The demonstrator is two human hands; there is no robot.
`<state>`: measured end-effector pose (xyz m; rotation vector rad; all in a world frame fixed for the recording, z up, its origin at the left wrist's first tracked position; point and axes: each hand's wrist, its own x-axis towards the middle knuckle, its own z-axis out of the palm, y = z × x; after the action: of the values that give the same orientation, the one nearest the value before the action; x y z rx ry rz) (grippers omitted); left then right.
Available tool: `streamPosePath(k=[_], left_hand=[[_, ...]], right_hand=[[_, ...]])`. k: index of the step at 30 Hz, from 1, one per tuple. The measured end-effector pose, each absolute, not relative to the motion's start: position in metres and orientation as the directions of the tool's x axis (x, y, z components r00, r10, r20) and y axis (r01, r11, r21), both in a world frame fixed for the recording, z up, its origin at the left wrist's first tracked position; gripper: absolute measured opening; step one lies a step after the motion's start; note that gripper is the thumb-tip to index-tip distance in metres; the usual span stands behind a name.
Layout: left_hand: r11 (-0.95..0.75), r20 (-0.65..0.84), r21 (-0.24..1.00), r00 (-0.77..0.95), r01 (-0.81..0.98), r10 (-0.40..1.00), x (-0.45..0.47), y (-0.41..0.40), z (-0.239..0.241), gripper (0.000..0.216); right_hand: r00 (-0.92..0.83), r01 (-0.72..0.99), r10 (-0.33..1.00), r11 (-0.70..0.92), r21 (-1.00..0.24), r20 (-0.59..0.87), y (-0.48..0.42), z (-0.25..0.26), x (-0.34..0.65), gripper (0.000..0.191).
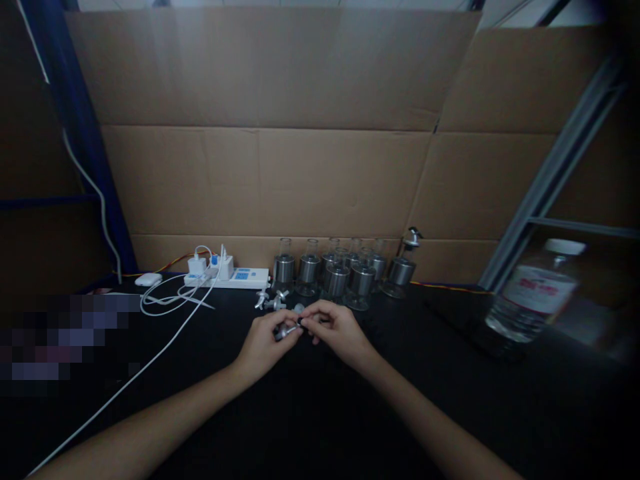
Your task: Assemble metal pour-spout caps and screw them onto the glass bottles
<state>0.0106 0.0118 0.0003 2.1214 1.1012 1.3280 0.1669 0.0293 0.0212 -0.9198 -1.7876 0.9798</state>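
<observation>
My left hand (267,339) is closed on a silver metal pour spout (286,330), partly covered by the fingers. The fingertips of my right hand (334,327) pinch a small black piece (300,321) right at the spout's end; whether the two are joined I cannot tell. Just beyond my hands, a loose silver spout (262,298) and a second metal spout (279,300) lie on the black table. Behind them stand several glass bottles with steel sleeves (361,283), their necks bare. At the right of that group, one sleeved bottle (400,272) carries a metal spout on top.
To the left lies a white power strip (255,277) with chargers and tangled white cables (170,307). A small white device (149,279) sits beside it. On the right stands a large water bottle (535,297). Cardboard panels (310,180) wall off the back.
</observation>
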Motion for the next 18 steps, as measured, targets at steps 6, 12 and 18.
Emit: streamPosePath(k=[6,12,18], left_hand=[[-0.592,0.548,0.702,0.232,0.395,0.804,0.0110,0.0110,-0.0010,0.022],[-0.600,0.551,0.709,0.239,0.371,0.799,0.0112,0.0099,-0.0012,0.024],[-0.600,0.553,0.712,0.236,0.366,0.799,0.0113,0.0089,-0.0008,0.022]], right_hand=[[-0.354,0.129,0.889,0.354,-0.926,0.290,0.0280,0.0235,0.1659,0.017],[-0.360,0.127,0.888,0.350,-0.928,0.286,0.0280,0.0221,0.1658,0.015],[-0.366,0.119,0.881,0.363,-0.924,0.300,0.0289,0.0202,0.1659,0.015]])
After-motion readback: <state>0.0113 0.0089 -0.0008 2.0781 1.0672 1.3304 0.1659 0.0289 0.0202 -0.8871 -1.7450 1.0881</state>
